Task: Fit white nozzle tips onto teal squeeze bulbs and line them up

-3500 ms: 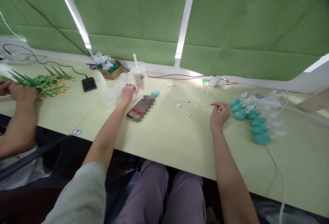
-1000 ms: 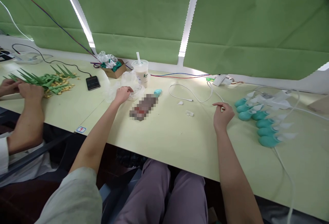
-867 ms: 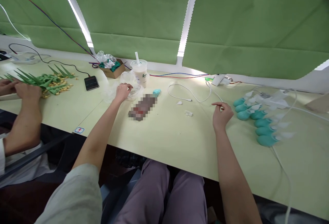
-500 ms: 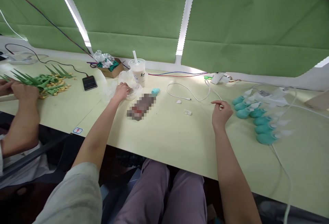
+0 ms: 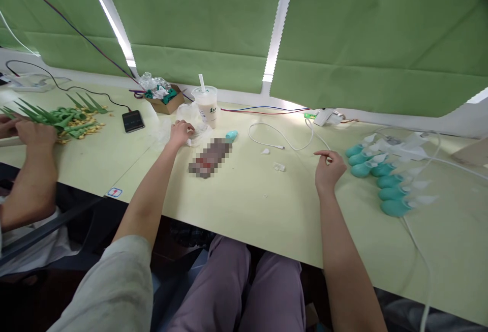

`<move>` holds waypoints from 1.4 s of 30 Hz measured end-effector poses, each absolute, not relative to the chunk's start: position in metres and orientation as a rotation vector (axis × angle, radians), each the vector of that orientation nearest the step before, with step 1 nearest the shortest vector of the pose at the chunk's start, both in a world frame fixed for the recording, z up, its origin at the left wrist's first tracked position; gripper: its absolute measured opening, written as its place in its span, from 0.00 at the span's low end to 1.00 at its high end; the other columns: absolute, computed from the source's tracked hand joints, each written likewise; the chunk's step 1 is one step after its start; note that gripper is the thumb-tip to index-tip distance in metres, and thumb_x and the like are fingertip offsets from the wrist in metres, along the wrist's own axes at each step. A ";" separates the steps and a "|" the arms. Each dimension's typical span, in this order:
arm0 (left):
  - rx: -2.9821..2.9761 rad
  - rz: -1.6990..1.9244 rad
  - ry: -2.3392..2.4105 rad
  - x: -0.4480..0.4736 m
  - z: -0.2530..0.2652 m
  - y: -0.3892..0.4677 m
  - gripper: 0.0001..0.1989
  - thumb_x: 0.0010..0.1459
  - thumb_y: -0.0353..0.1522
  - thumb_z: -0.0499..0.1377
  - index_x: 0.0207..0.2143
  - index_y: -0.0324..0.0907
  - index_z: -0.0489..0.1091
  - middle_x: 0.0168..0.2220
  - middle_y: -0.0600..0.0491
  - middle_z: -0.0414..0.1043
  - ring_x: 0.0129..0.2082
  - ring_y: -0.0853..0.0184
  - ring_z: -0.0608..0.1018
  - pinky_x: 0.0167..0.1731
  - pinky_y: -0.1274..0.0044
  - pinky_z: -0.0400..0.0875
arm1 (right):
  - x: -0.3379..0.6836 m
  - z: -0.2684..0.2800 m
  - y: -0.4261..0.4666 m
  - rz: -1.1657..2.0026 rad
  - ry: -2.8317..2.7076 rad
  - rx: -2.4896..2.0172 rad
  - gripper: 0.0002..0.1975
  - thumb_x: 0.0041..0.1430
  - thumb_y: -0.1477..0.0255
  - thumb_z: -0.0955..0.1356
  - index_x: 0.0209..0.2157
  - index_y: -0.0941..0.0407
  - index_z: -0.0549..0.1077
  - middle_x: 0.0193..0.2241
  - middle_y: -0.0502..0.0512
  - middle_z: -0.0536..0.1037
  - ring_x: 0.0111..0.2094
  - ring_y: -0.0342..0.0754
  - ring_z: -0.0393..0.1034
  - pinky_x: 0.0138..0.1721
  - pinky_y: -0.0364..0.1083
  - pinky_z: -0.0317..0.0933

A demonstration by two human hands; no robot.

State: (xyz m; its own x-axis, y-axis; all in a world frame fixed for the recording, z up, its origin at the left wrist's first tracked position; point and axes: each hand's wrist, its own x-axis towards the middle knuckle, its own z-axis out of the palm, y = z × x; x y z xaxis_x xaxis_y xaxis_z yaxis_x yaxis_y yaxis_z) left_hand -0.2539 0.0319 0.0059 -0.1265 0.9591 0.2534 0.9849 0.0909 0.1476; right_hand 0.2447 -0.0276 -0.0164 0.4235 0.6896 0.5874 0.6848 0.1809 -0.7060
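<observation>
My left hand is at the crumpled clear plastic bag, fingers apart and bent over its near side. Just right of that hand lie a small turquoise piece and a flat object blurred by pixels. My right hand rests on the table, loosely curled with the index finger pointing left; no object shows in it. To its right sit several turquoise bulb-shaped pieces with whitish translucent tips. Small white pieces lie between my hands.
A drink cup with a straw stands behind the bag, beside a small cardboard box. A white cable curls across the table. At left, a co-worker's hands are at green and yellow pieces, near a phone.
My left hand's fingers have lifted and bent slightly at the bag. My right hand stays in place. The view has shifted slightly.
</observation>
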 end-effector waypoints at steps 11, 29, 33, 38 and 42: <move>-2.154 -0.232 -2.264 -0.245 0.004 0.044 0.21 0.57 0.39 0.53 0.52 0.46 0.70 0.51 0.42 0.63 0.53 0.48 0.61 0.48 0.62 0.62 | 0.244 -0.016 -0.028 0.028 -1.275 -1.506 0.14 0.47 0.78 0.58 0.25 0.56 0.75 0.29 0.54 0.77 0.34 0.48 0.67 0.35 0.46 0.59; -2.355 -0.232 -2.187 -0.252 0.016 0.038 0.10 0.47 0.33 0.57 0.33 0.43 0.74 0.38 0.49 0.74 0.45 0.59 0.71 0.42 0.73 0.66 | 0.243 -0.017 -0.029 0.032 -1.307 -1.501 0.14 0.49 0.78 0.59 0.26 0.56 0.75 0.29 0.54 0.76 0.34 0.48 0.67 0.35 0.46 0.60; -2.384 -0.221 -2.264 -0.261 0.018 0.038 0.08 0.44 0.35 0.60 0.29 0.43 0.72 0.35 0.50 0.75 0.39 0.60 0.75 0.35 0.74 0.67 | 0.244 -0.018 -0.028 0.035 -1.315 -1.488 0.14 0.49 0.78 0.59 0.25 0.56 0.75 0.29 0.54 0.77 0.34 0.48 0.67 0.35 0.46 0.60; -2.352 -0.341 -2.338 -0.264 0.022 0.036 0.14 0.46 0.34 0.59 0.38 0.42 0.71 0.35 0.50 0.76 0.37 0.61 0.76 0.34 0.75 0.67 | 0.245 -0.019 -0.027 0.043 -1.317 -1.494 0.14 0.49 0.78 0.59 0.26 0.56 0.75 0.29 0.54 0.76 0.34 0.48 0.67 0.35 0.46 0.60; -2.301 -0.409 -2.352 -0.260 0.021 0.037 0.17 0.50 0.33 0.56 0.44 0.41 0.70 0.39 0.49 0.76 0.38 0.62 0.75 0.37 0.75 0.67 | 0.244 -0.018 -0.028 0.039 -1.318 -1.496 0.14 0.49 0.78 0.58 0.25 0.56 0.75 0.29 0.54 0.76 0.34 0.48 0.68 0.35 0.46 0.60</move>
